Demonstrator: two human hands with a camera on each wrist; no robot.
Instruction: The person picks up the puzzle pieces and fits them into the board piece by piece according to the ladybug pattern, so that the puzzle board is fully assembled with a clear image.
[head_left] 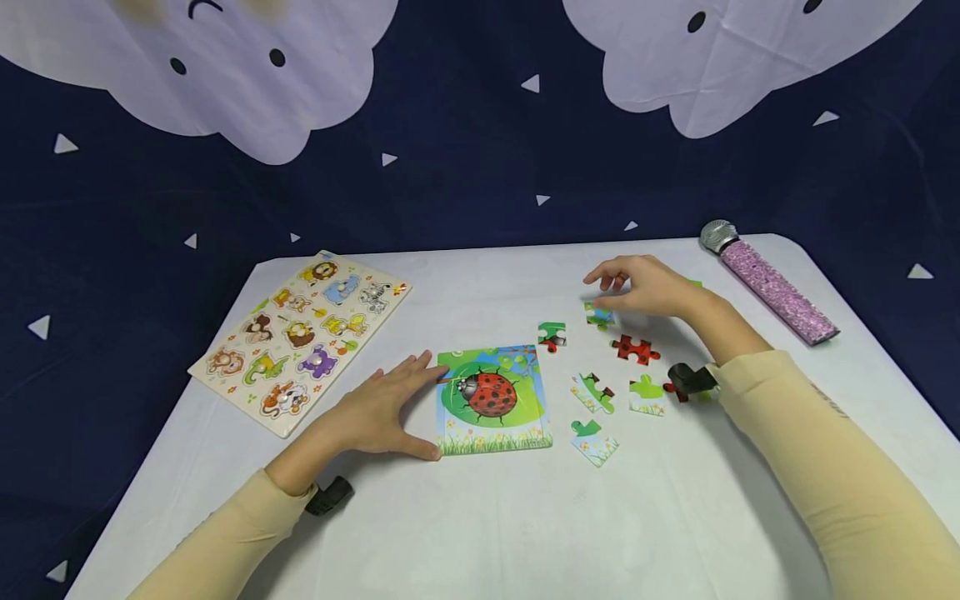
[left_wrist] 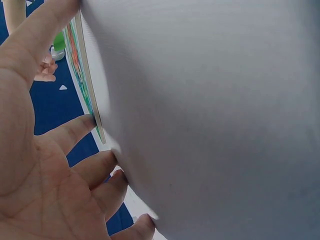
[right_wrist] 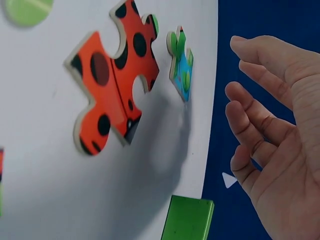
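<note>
A square ladybug puzzle board (head_left: 491, 396) lies on the white table with its picture facing up. My left hand (head_left: 378, 408) has its fingers spread at the board's left side, the thumb at the near corner and a fingertip at the upper edge; both meet the board's edge (left_wrist: 90, 75) in the left wrist view. My right hand (head_left: 641, 285) hovers over a blue-and-green jigsaw piece (head_left: 600, 318), its fingers loosely bent and holding nothing. In the right wrist view that piece (right_wrist: 183, 70) lies flat beyond a red spotted piece (right_wrist: 107, 75), apart from the fingers.
Several loose jigsaw pieces lie right of the board, among them a green-and-red one (head_left: 552, 335) and a flowered one (head_left: 597, 446). An animal puzzle board (head_left: 328, 373) lies at the left. A pink glitter microphone (head_left: 776, 287) is at the far right. A green block (right_wrist: 187, 220) sits near the right hand.
</note>
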